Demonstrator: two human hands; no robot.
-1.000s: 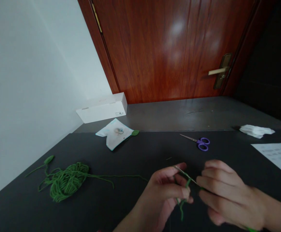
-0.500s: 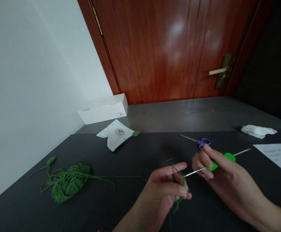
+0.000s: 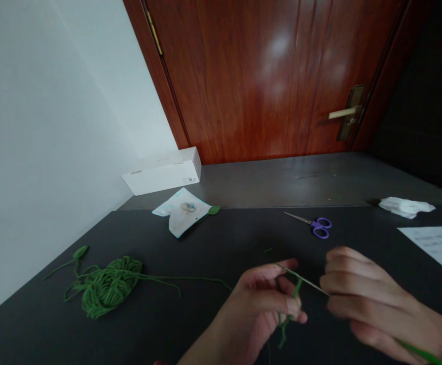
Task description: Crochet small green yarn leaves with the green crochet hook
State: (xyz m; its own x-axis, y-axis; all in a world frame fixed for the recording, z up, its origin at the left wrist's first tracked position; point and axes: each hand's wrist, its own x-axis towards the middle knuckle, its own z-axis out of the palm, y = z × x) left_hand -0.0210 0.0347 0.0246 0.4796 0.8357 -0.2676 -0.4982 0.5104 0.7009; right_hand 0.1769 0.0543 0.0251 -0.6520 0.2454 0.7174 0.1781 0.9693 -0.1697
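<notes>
Between left fingers (image 3: 274, 301), green yarn (image 3: 297, 288); right hand (image 3: 369, 291) holds hook (image 3: 314, 286).

Printed sheet (image 3: 439, 244), right of the purple scissors (image 3: 313, 223): cut off by picture edge, print illegible. Right hand (image 3: 373, 299), near side of scissors: blurred, partly concealing the crochet hook (image 3: 312, 285). White box (image 3: 160, 177), left of scissors: label (image 3: 188, 180) unreadably small.

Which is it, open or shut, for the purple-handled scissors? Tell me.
Shut: the scissors show their blades lying together as one narrow taper, with no gap between the tips.
</notes>
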